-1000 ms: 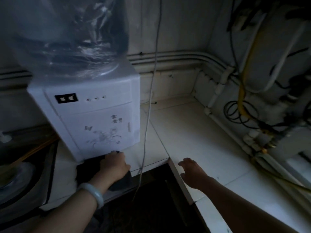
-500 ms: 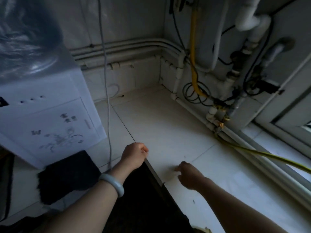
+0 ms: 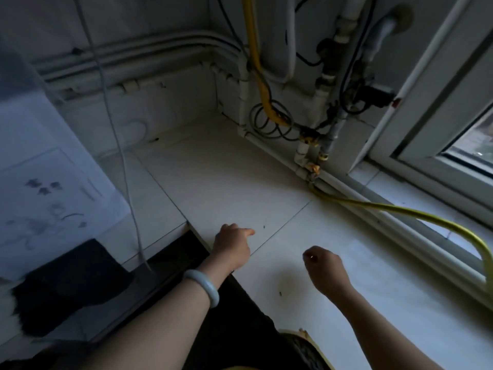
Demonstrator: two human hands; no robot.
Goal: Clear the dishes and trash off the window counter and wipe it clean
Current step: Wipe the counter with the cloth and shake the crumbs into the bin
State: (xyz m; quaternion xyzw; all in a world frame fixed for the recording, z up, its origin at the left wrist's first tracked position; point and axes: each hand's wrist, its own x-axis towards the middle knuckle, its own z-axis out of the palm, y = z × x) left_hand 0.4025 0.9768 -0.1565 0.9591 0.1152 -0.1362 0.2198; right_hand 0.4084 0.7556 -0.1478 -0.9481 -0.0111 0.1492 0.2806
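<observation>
Cloth (image 3: pixel 66 284) lies on the desk (image 3: pixel 213 182) left of the left hand (image 3: pixel 232 249), forefinger out and empty; the right hand (image 3: pixel 322 268), clenched on nothing, is farther.

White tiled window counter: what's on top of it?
On the white tiled counter: small dark specks, a faint round stain, and a yellow hose along the window side. The left hand points near one speck. The forearms cover the near edge.

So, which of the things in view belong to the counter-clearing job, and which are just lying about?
Job: counter, dark specks on it, black cloth, left hand, right hand.
Lying about: water dispenser, yellow hose, wall pipes, white cable, window.
</observation>
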